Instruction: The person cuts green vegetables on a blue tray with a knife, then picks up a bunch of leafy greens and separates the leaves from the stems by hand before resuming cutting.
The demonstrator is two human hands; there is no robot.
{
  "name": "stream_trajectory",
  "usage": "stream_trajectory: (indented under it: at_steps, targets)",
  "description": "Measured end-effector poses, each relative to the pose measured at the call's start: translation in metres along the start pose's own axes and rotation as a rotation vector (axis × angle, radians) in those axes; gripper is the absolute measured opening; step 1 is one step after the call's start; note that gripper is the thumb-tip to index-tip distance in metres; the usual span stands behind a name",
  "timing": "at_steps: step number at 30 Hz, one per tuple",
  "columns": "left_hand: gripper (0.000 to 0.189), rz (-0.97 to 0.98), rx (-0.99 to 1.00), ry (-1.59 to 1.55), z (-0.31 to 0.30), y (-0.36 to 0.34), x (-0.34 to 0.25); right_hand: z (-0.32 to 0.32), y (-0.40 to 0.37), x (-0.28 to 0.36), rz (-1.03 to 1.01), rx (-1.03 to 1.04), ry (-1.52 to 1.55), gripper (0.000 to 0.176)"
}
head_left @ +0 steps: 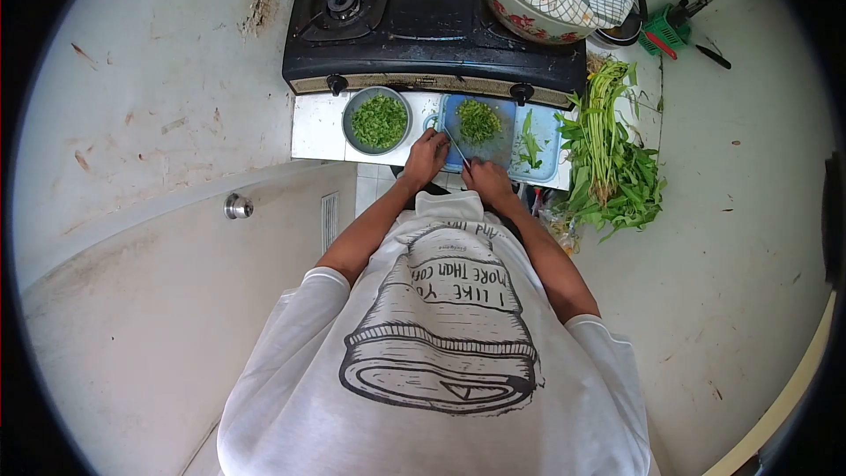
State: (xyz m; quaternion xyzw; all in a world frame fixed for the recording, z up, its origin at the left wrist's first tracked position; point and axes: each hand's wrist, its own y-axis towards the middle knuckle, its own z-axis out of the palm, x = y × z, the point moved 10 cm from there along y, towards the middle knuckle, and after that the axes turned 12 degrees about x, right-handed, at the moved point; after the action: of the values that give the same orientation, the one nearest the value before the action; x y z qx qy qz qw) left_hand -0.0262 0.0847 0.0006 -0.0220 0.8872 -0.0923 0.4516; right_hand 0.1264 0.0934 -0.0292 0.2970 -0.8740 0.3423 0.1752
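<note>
My right hand [487, 180] is wrapped round the handle of a knife [456, 146] at the near edge of a blue cutting board [502, 148]. The blade points up and left across the board. Close to the blade's tip, my left hand [427, 159] has its fingers curled together at the board's left edge; what they hold, if anything, is too small to tell. A pile of chopped greens [478, 122] lies on the board. Left of it stands a grey bowl [346, 130] of chopped greens [379, 121]. Some loose leaves [530, 143] lie on a light blue tray [551, 166] at the right.
Behind the board is a black gas stove [427, 9] bearing a cloth-covered pot [529, 22]. A bunch of long-stemmed leafy greens [608, 145] hangs over the counter's right end. At the back right, a green basket [667, 31] holds utensils.
</note>
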Motion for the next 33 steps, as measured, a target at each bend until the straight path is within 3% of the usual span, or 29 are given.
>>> stream_trajectory:
  at_steps: [33]
  targets:
    - [0.011, 0.039, -0.039, -0.006, -0.003, -0.005, -0.007, 0.003, -0.003, 0.003, 0.023, 0.051, -0.030, 0.040]
